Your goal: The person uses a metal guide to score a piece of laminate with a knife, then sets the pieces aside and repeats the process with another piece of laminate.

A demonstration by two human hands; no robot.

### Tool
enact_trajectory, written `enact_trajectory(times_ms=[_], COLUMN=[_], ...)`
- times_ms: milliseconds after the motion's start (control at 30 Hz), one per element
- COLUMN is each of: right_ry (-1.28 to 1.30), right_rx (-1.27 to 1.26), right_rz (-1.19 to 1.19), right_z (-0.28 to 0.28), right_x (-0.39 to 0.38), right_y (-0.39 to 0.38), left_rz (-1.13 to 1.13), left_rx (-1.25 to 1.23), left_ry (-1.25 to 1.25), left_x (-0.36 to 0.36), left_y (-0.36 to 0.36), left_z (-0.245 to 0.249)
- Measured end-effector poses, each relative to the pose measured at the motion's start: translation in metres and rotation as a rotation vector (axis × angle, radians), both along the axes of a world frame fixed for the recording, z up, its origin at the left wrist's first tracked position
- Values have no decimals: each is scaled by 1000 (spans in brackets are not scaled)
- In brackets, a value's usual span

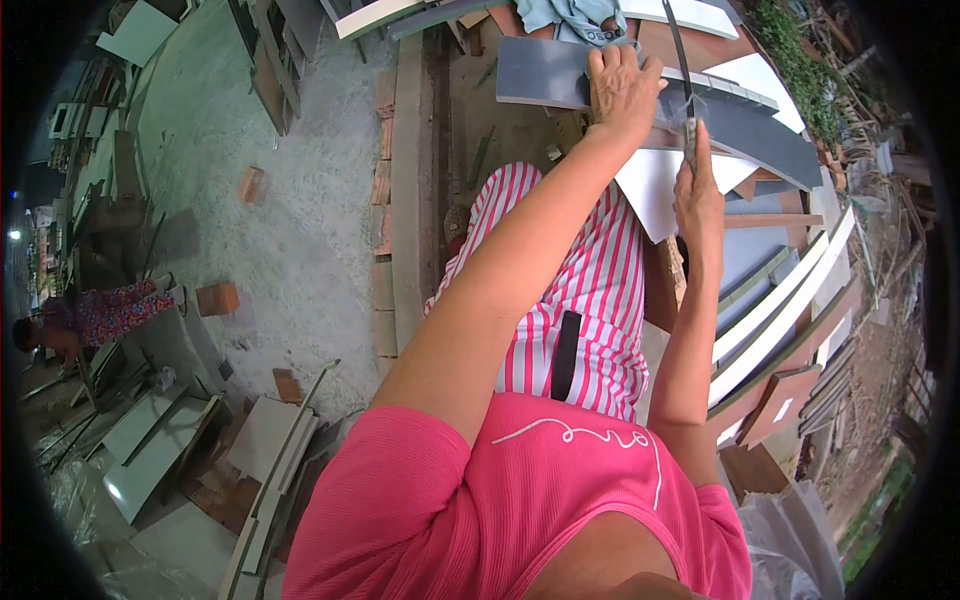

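Note:
My left hand [625,95] is pressed on a dark grey board [540,72], its fingers bent over the board's edge. My right hand [698,185] is closed round the handle of a long, thin-bladed tool [680,55]. The blade points away from me and crosses the boards just right of my left hand. A narrow strip with notches or marks [740,93] runs right from there. Below it lies another dark grey board [785,150]. A white panel [652,190] pokes out under the boards, near my right hand.
A light blue cloth [570,14] lies beyond the boards. Stacked panels and strips [775,310] fill the right side. On the concrete floor [320,180] sit loose bricks [217,299]. Another person [100,318] is at the far left among panels and scrap.

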State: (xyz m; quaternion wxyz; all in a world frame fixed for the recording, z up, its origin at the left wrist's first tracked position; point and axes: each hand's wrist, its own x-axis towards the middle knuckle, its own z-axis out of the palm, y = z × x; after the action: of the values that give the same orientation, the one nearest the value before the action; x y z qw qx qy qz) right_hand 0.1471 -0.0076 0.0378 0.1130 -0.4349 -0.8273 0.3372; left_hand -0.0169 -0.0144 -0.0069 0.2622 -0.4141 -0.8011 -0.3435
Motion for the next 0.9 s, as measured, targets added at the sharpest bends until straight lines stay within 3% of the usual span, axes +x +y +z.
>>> enact_trajectory(times_ms=[133,200,300,500,533,700,900], right_ry=[76,-59,-28,-126,2,14,113], right_rx=[85,4,19,-77,100,26,155], right_rz=[15,-50,-77,-98,1,6,62], right_z=[-10,-8,-20,9,-10,5,-12], right_x=[39,56,72,56,56,5,30], right_y=[-31,-49,-58,-47,-33,1,-14], left_rz=[-16,-17,-18,-21,-50,-30,-16], left_rx=[10,17,28,36,39,14,19], left_ry=[6,10,17,-3,6,-19,0], left_x=[0,0,-1,0,2,8,4], left_y=[-1,-1,1,2,-2,-4,-4], left_z=[0,-1,-2,-6,-2,1,-1])
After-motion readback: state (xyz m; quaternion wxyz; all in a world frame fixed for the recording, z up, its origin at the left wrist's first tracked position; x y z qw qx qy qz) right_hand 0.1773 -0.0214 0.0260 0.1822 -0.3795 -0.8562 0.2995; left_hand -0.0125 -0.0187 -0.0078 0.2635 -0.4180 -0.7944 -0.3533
